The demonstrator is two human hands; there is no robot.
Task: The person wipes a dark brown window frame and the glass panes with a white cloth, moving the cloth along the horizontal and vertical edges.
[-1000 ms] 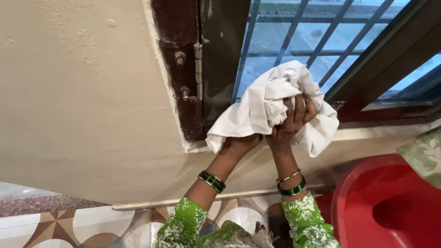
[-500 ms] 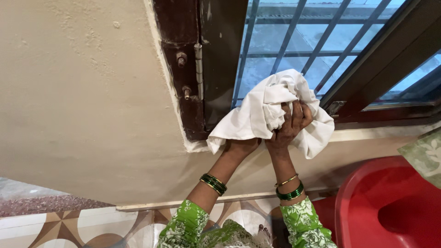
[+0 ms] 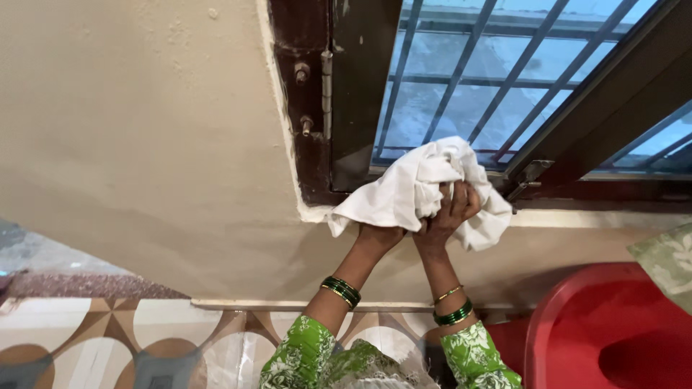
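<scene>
Both my hands grip a bunched white cloth [image 3: 404,191] at the bottom of a window. My left hand [image 3: 378,235] holds it from below, mostly hidden under the fabric. My right hand [image 3: 447,215] clutches the folds with its fingers curled in. The cloth lies against the lower edge of the dark brown window frame [image 3: 317,144], in front of the glass and the metal grille [image 3: 468,79]. Green bangles and green floral sleeves show on both arms.
A beige wall [image 3: 144,144] fills the left. A hinge and bolts [image 3: 306,101] sit on the frame. An open window sash [image 3: 613,94] slants at the right with a latch [image 3: 530,176]. A red plastic chair [image 3: 605,331] stands lower right; patterned tiles [image 3: 144,346] lie below.
The cloth and both hands have come down from the glass to the window's bottom edge. The view has shifted slightly, showing more of the wall and tiles.
</scene>
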